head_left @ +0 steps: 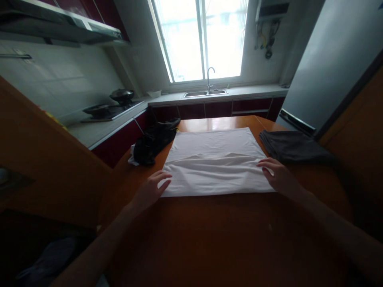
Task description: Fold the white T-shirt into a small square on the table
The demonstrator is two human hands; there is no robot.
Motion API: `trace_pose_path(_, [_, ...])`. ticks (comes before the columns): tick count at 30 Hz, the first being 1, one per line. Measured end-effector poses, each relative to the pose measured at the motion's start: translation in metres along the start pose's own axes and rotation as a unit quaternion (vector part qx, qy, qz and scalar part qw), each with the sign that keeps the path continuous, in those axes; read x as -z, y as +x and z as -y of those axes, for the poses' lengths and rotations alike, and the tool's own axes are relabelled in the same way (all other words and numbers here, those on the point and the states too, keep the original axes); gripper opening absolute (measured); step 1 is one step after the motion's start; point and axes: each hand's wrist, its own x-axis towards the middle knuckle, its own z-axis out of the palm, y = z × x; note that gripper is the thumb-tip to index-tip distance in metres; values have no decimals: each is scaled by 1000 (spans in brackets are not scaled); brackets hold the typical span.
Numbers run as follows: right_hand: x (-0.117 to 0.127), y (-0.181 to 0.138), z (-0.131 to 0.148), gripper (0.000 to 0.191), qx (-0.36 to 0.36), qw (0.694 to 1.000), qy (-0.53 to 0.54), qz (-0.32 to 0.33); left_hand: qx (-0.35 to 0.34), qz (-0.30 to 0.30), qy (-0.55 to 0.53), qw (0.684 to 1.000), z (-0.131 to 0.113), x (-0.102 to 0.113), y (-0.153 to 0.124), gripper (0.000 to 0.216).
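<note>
A white cloth garment (218, 175) lies on the wooden table (221, 231), its near part folded over so that a loose, wrinkled edge crosses its middle. At its left edge is my left hand (154, 186), thumb and fingers apart, fingertips on the fabric. My right hand (277, 175) rests at the right edge in much the same way, its fingers spread and touching the cloth near the fold. Neither hand grips the fabric. Whether the garment is a shirt cannot be made out.
A dark grey folded cloth (295, 146) lies at the table's right, and a crumpled black garment (155, 139) at its left. Behind the table runs a counter with a sink (205, 93). A stove (115, 111) with pans stands left, a fridge (335, 59) right.
</note>
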Motion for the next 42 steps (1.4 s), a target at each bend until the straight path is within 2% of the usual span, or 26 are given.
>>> trace_pose_path(3, [-27,9,30,39,43,998,5,35,-66,5,-2,998,-33,-21,16,35])
trace_pose_path(7, [-72,45,53,44,27,990,-55,130,-150,11,20,988,-72,-69,65,39])
trace_pose_path(9, [-91,57,57,46,11,980,-100,172,-152,38,49,986,-85,-97,84,45])
trace_pose_path(11, [-106,60,58,52,-4,971,-128,202,-124,71,78,987,-92,-121,94,50])
trace_pose_path(14, [-117,55,55,60,-12,968,-130,212,-107,76,104,986,-93,-142,94,56])
trace_pose_path(17, [-116,58,46,58,-15,979,-119,166,-130,23,114,985,-89,-137,98,54])
trace_pose_path(19, [-111,72,37,51,-40,985,-119,121,-109,9,120,987,-85,-123,111,48])
trace_pose_path(22, [-105,103,25,38,-123,976,-147,104,4,23,137,990,-74,-103,141,41])
trace_pose_path(26, [-102,138,19,26,-253,941,-141,175,190,85,156,966,-55,-97,171,29])
trace_pose_path(28, [-103,146,18,23,-271,936,-117,190,216,103,144,960,-48,-103,175,26])
trace_pose_path(29, [-103,148,18,23,-272,937,-112,188,213,94,139,963,-46,-106,175,25])
trace_pose_path(33, [-105,144,20,26,-259,944,-135,156,172,8,141,975,-47,-115,165,29])
trace_pose_path(36, [-109,129,30,35,-208,954,-192,94,83,-35,156,984,-63,-119,150,40])
trace_pose_path(39, [-119,106,51,43,-119,967,-215,64,-43,6,162,986,-89,-132,130,47])
trace_pose_path(42, [-132,81,71,53,-39,969,-205,128,-125,94,162,974,-108,-150,111,55])
